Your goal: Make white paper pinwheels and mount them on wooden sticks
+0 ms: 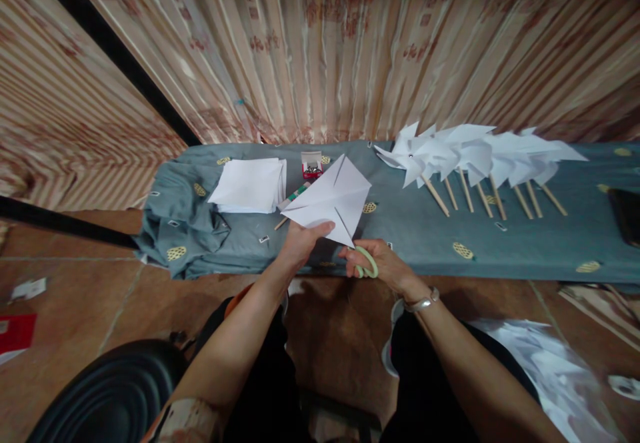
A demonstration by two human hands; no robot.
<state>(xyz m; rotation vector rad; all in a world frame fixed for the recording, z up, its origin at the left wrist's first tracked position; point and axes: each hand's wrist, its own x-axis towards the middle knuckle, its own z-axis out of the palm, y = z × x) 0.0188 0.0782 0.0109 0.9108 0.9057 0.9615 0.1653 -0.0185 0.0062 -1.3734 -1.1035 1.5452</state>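
My left hand (302,241) grips a square sheet of white paper (334,196) by its lower edge, thumb on top. Slits run inward from some of the sheet's corners, and crease lines cross it. In my right hand (383,263) are scissors (369,263) with pale green handles, held at the sheet's lower corner. Their blades are mostly hidden behind the paper and my fingers. Behind the sheet stands a small open red box (313,168) of metal pins. Left of it lies a stack of white paper (247,185).
Several white paper pinwheels (467,153) on wooden sticks lie in a row at the bench's right. A patterned grey cloth (420,229) covers the bench. A dark object (625,215) lies at the right end. A black stool (113,396) and a plastic bag of white paper pieces (560,376) are below.
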